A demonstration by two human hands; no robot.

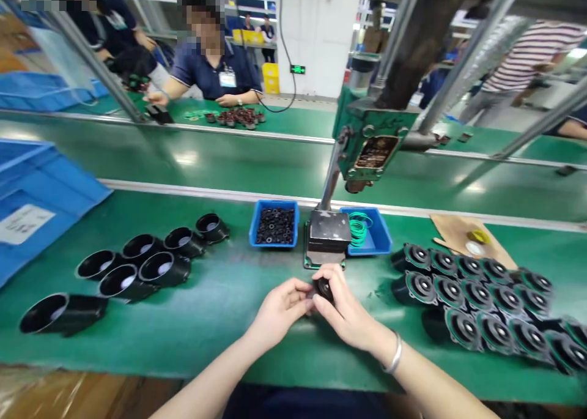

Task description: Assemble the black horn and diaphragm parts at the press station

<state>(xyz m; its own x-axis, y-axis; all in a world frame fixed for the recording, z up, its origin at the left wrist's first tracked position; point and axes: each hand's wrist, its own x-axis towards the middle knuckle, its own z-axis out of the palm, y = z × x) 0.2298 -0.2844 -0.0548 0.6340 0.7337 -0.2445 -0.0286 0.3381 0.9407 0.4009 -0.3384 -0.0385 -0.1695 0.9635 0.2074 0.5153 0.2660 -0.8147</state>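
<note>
Just in front of the press base, my right hand grips a small round black part between thumb and fingers. My left hand meets it from the left, its thumb and fingertips pinched together against the part's edge. Whether the left fingers hold something of their own is hidden. Behind my hands stand a blue bin of small black rings and a blue bin with green rings. The green press head hangs above the base.
Several open black cylindrical housings stand at left, beside a large blue crate. Rows of black assemblies with green rings fill the right, near a piece of cardboard. Across the bench sits a co-worker with reddish-brown parts.
</note>
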